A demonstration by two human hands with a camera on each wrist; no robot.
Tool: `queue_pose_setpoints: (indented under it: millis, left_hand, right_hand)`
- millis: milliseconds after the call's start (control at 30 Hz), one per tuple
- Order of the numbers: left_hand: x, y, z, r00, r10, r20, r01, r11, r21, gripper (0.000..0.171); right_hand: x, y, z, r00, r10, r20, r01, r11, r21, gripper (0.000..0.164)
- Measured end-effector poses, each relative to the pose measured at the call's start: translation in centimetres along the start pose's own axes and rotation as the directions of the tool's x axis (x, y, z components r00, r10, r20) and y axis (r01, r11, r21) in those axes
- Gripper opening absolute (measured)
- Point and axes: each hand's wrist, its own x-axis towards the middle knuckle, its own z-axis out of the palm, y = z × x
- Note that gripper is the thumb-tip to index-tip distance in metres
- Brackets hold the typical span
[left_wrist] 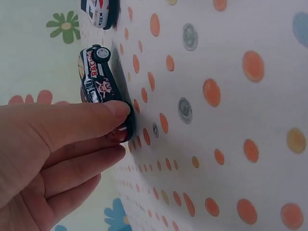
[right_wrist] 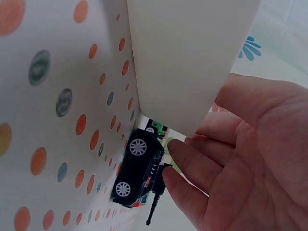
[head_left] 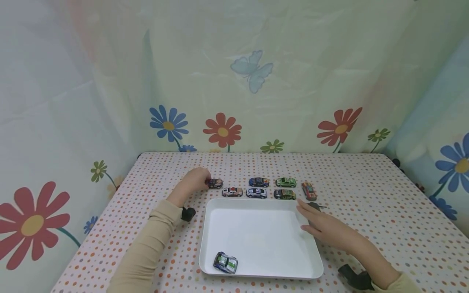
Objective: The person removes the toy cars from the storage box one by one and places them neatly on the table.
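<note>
My left hand (head_left: 196, 180) pinches one end of a black toy car (left_wrist: 101, 79) between thumb and fingers, beyond the tray's far left corner. The car's wheels are at the dotted tablecloth, and it has "RACING" lettering on its side. My right hand (head_left: 327, 230) is at the right rim of the white tray (head_left: 256, 234), its fingers loosely extended. Close to its fingertips is a black toy armored vehicle (right_wrist: 139, 168) with a gun barrel, largely hidden by the hand in the head view. A green and silver toy car (head_left: 225, 263) lies in the tray's near left corner.
Behind the tray stand a white and orange car (head_left: 232, 192), a white and black car (head_left: 256, 193), a blue car (head_left: 259, 182), a green car (head_left: 286, 182), a black and green car (head_left: 284, 194) and a red car (head_left: 309, 191). A flowered curtain (head_left: 293, 89) hangs behind.
</note>
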Motion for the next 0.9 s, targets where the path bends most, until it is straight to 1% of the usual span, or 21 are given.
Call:
queue_pose_setpoints:
  millis: [167, 300, 433, 500, 600, 633, 700, 767, 800, 867, 900]
  left_hand:
    - [-0.1, 0.5, -0.1, 1.000, 0.025, -0.016, -0.023, 0.995, 0.095, 0.012]
    - [-0.1, 0.7, 0.0, 0.999, 0.047, -0.003, -0.046, 0.983, 0.179, 0.009]
    - [-0.3, 0.9, 0.3, 0.999, 0.033, 0.023, -0.037, 0.980, 0.194, 0.013]
    - [-0.6, 1.0, 0.2, 0.999, 0.015, 0.036, -0.022, 0.982, 0.186, 0.019]
    - [-1.6, 1.6, -0.6, 0.999, 0.012, 0.038, -0.018, 0.985, 0.170, 0.033]
    - [-2.0, 1.9, -0.9, 0.999, 0.021, 0.036, -0.026, 0.988, 0.154, 0.037]
    - [-3.1, 2.5, -1.7, 0.998, 0.061, 0.024, -0.063, 0.992, 0.106, 0.044]
    - [-4.5, 3.2, -2.4, 0.991, 0.131, 0.010, -0.132, 0.991, 0.024, 0.047]
    - [-5.3, 3.6, -2.7, 0.985, 0.173, 0.003, -0.173, 0.985, -0.016, 0.048]
    - [-6.8, 4.4, -3.2, 0.965, 0.261, -0.006, -0.260, 0.960, -0.100, 0.048]
    - [-7.6, 4.8, -3.4, 0.956, 0.294, -0.003, -0.292, 0.947, -0.131, 0.048]
  right_hand:
    - [0.0, 0.0, -0.1, 1.000, -0.011, -0.008, 0.011, 1.000, -0.004, 0.058]
    - [0.0, 0.2, -0.1, 1.000, -0.020, -0.009, 0.020, 1.000, -0.002, 0.058]
    - [0.0, 0.2, 0.0, 1.000, -0.009, -0.002, 0.009, 1.000, -0.002, 0.058]
    - [0.0, 0.3, 0.1, 1.000, -0.003, 0.000, 0.003, 1.000, -0.002, 0.058]
    - [0.0, 0.2, 0.1, 1.000, 0.001, 0.001, -0.001, 1.000, -0.006, 0.058]
    - [0.0, 0.2, 0.2, 1.000, 0.002, 0.001, -0.002, 1.000, -0.006, 0.058]
    - [0.0, 0.2, 0.2, 1.000, 0.002, 0.000, -0.002, 1.000, -0.005, 0.058]
    - [0.0, 0.2, 0.2, 1.000, 0.000, -0.003, 0.000, 1.000, -0.002, 0.058]
    - [0.0, 0.2, 0.2, 1.000, -0.004, -0.008, 0.004, 1.000, -0.001, 0.058]
    - [0.0, 0.2, 0.2, 1.000, -0.010, -0.016, 0.010, 1.000, -0.001, 0.058]
    - [0.0, 0.2, 0.1, 1.000, -0.013, -0.019, 0.013, 1.000, 0.001, 0.058]
